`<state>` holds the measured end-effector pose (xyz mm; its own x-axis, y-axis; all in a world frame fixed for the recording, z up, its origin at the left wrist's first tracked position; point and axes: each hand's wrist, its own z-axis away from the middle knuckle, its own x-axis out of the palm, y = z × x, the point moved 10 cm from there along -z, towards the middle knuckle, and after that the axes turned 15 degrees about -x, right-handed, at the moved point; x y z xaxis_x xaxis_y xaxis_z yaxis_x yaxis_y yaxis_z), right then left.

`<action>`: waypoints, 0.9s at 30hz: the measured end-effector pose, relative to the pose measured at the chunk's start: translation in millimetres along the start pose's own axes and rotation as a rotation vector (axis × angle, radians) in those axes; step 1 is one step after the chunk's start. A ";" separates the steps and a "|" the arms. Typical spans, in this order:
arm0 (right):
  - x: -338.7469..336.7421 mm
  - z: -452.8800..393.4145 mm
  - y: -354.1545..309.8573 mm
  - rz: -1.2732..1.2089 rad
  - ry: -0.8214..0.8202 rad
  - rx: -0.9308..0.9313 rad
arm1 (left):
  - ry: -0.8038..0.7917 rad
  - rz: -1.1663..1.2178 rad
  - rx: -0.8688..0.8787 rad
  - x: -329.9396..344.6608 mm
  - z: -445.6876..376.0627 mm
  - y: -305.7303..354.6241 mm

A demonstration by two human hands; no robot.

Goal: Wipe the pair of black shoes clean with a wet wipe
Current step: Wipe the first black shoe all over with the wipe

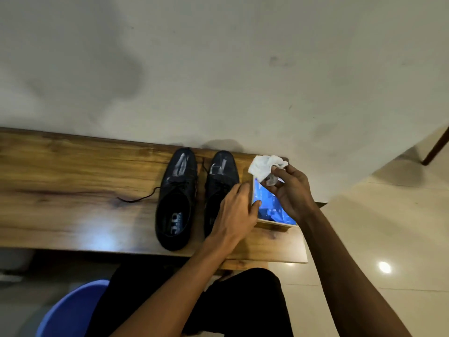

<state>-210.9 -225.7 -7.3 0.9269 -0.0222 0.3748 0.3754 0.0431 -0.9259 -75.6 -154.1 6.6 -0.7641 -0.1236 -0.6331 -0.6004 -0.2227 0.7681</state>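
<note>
While the right hand (292, 190) pinches a crumpled white wet wipe (266, 166) between thumb and fingertips right of the frame's centre, the left hand (239, 211) lies with fingers fairly straight along the left wall of a small wooden box (273, 224), its thumb pressing on the blue wipe packet (267, 205) inside. The wipe hangs just above the box's far end. To the left of the box, in the middle of the frame, two black shoes (176, 198) stand side by side (toes toward the wall) on a wooden bench (73, 195); the left hand covers part of the nearer one. A blue plastic stool (70, 312) shows at lower left.
</note>
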 end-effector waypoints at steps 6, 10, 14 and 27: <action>55.6 9.5 12.1 0.194 -0.093 -0.066 | 0.147 0.130 -0.106 -83.4 37.1 -64.8; 94.5 15.3 34.7 0.224 -0.157 -0.034 | 0.251 0.256 -0.291 -129.7 57.6 -116.3; 123.7 18.2 53.6 0.365 -0.253 -0.055 | 0.170 0.434 -0.488 -128.0 65.5 -154.3; 208.4 18.5 75.8 1.148 -0.809 -0.656 | -0.288 1.384 -0.658 -66.1 24.0 -135.5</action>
<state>10.8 -208.5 1.5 0.5419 0.2519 -0.8018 -0.3809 -0.7768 -0.5014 50.6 -92.5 -53.4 -0.6787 -0.4174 0.6043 0.7299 -0.4744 0.4920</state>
